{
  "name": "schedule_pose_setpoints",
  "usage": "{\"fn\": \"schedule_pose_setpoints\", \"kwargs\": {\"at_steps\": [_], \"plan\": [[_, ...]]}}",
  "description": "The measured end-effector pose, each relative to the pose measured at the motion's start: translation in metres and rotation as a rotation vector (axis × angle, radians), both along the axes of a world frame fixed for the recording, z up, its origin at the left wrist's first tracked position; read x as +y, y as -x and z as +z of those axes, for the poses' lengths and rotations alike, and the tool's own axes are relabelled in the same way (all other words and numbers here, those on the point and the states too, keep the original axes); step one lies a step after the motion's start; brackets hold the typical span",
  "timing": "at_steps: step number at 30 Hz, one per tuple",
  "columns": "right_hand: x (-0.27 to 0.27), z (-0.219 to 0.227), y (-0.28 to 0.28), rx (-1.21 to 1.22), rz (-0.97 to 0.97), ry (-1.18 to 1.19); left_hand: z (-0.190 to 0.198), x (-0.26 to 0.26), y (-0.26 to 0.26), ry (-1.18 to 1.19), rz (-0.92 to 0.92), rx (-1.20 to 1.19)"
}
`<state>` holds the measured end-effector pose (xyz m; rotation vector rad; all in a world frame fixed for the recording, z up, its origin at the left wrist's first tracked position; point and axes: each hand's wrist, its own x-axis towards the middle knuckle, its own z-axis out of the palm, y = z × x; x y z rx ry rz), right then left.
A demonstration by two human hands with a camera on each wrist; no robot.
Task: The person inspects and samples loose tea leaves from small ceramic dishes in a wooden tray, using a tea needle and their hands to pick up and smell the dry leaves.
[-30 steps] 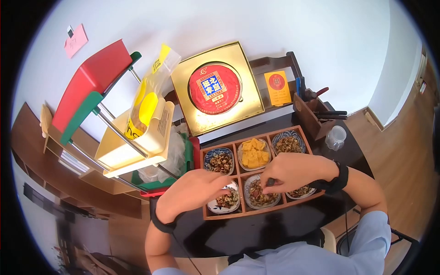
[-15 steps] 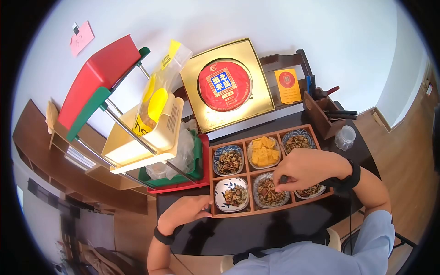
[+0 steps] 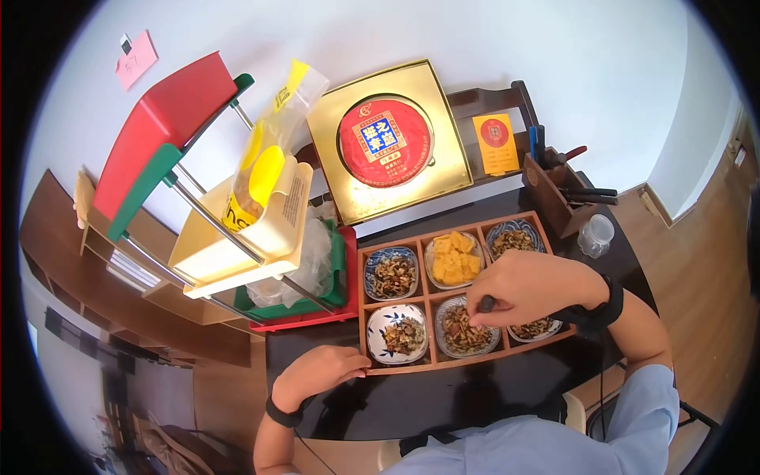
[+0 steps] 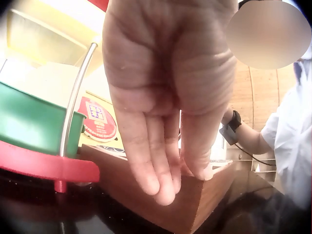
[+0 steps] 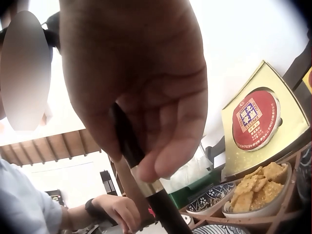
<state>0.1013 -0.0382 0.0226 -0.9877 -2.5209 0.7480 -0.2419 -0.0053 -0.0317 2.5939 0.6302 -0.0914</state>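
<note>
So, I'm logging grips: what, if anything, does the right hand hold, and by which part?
The right hand pinches a black rod-like tool by its upper section, at and just above the metallic band.

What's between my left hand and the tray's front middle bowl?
In the head view, the leaf-patterned bowl, the tray's left wall and a divider lie between them.

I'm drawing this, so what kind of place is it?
Maybe a snack or tea corner indoors: a dark table, a divided wooden tray with bowls of food, and a tiered rack.
</note>
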Motion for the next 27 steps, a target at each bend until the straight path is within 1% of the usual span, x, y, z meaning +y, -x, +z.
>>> {"fn": "schedule_pose_setpoints", "kwargs": {"at_steps": [1,2,3,4,5,6,7,10,13,15,17,19,20,21,22,23,24,25,26,27], "plan": [[0.001,-0.005,0.000,0.001,-0.001,0.002,0.001,-0.001,-0.001,-0.015,0.013,0.021],[0.003,-0.013,-0.001,0.017,0.023,-0.067,0.000,-0.002,0.000,-0.014,0.012,0.022],[0.004,-0.018,-0.002,0.034,0.047,-0.136,-0.001,-0.003,0.002,0.004,0.007,-0.009],[0.003,-0.017,-0.003,0.034,0.045,-0.136,-0.002,-0.003,0.002,0.022,0.002,-0.041],[0.002,-0.015,-0.004,0.015,0.025,-0.072,-0.001,-0.004,0.001,0.022,0.001,-0.041],[0.001,-0.013,-0.005,-0.005,0.006,-0.006,0.000,-0.007,0.000,0.009,-0.056,-0.045],[0.001,-0.011,-0.006,-0.005,0.007,-0.005,0.001,-0.009,-0.002,-0.004,-0.113,-0.050],[0.000,-0.007,-0.008,-0.015,-0.015,0.018,-0.010,-0.016,0.000,-0.013,-0.166,-0.087],[-0.002,-0.010,-0.007,-0.016,-0.019,0.068,-0.004,-0.024,-0.001,-0.068,-0.140,-0.019],[-0.002,-0.020,-0.003,0.053,0.046,0.042,-0.001,-0.024,0.001,-0.065,-0.134,0.002],[-0.002,-0.017,-0.001,0.009,0.054,0.004,0.011,-0.022,-0.001,-0.060,-0.129,0.023],[-0.003,-0.009,0.004,-0.034,0.067,-0.026,0.044,-0.017,-0.012,-0.135,-0.124,0.101],[-0.004,0.000,0.007,-0.050,0.049,-0.050,0.058,-0.013,-0.020,-0.209,-0.128,0.109],[-0.005,0.006,0.010,-0.066,0.033,-0.074,0.069,-0.009,-0.028,-0.274,-0.138,0.107],[-0.004,0.002,0.012,-0.071,0.035,-0.076,0.078,-0.005,-0.040,-0.307,-0.128,0.045],[-0.002,-0.007,0.015,-0.052,0.065,-0.101,0.084,-0.002,-0.052,-0.341,-0.117,-0.017],[-0.002,-0.013,0.018,-0.033,0.097,-0.127,0.084,0.003,-0.066,-0.345,-0.112,-0.021],[-0.004,-0.014,0.021,-0.037,0.101,-0.129,0.082,0.009,-0.080,-0.375,-0.129,-0.111],[-0.005,-0.015,0.024,-0.069,0.074,-0.138,0.078,0.013,-0.092,-0.406,-0.145,-0.202],[-0.005,-0.014,0.025,-0.101,0.046,-0.147,0.075,0.014,-0.103,-0.408,-0.140,-0.208]]}}
